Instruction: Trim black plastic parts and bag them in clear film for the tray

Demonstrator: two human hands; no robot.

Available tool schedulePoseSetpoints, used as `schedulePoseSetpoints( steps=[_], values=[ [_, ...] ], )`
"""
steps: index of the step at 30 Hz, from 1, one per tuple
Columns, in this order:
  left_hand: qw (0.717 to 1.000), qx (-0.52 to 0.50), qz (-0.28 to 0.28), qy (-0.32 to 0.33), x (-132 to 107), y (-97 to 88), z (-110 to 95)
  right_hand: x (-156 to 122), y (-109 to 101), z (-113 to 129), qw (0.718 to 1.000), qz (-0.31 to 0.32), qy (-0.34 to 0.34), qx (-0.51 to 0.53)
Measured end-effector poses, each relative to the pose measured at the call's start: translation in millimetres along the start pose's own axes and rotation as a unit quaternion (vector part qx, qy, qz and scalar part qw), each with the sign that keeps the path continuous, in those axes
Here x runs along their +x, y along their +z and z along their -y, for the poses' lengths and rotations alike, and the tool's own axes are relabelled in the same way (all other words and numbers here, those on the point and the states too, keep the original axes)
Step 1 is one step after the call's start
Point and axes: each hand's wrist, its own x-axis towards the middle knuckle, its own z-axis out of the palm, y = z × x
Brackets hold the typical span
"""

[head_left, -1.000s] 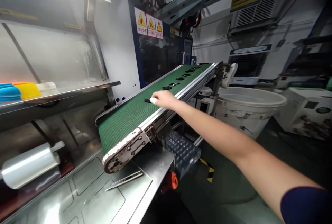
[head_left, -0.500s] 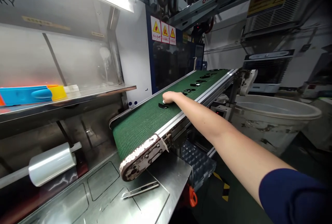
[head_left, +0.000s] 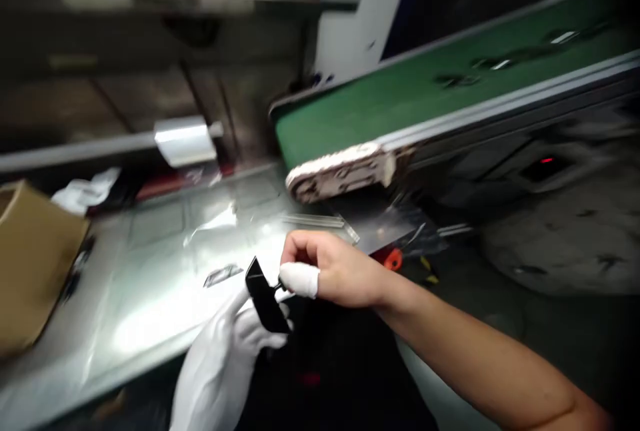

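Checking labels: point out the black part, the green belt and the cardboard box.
Black part (head_left: 266, 298), head view: middle of its flat face.
Green belt (head_left: 345, 114), head view: bare stretch near its lower end.
Cardboard box (head_left: 37, 271), head view: side wall.

Smooth black plastic-looking piece (head_left: 267, 300), glossy metal tabletop (head_left: 145, 284), matt cardboard box (head_left: 40, 271), white cloth-like glove (head_left: 215, 364)

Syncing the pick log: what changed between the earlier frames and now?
The right hand left the green belt and came back toward the body, now holding a black part. The gloved left hand, out of view before, is now at that part too. The view swung down and left. Unchanged: other black parts lie on the belt; the film roll stays put.
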Motion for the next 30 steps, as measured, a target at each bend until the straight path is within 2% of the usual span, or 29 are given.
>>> schedulePoseSetpoints(
  steps=[1,3,5,7,10,19,30],
  values=[
    [0.996,-0.078,0.04,-0.016,-7,0.2,10,-6,19,-18,0.999,0.008,0.03,0.04],
    [0.977,-0.202,0.056,-0.045,-20,-0.2,29,-16,46,-47,0.993,0.009,0.074,0.096],
    [0.965,-0.251,0.051,-0.051,-30,-0.7,45,-23,59,-66,0.988,0.014,0.098,0.119],
    [0.956,-0.283,0.051,-0.057,-38,-0.4,57,-30,65,-75,0.987,0.012,0.105,0.117],
    [0.949,-0.304,0.049,-0.072,-47,2.4,65,-41,68,-78,0.986,0.009,0.116,0.119],
    [0.957,-0.275,0.074,-0.061,-60,12.2,69,-63,68,-85,0.98,0.011,0.113,0.16],
    [0.966,-0.25,0.035,-0.06,-61,11.0,76,-71,64,-90,0.962,0.071,0.133,0.229]
  ],
)
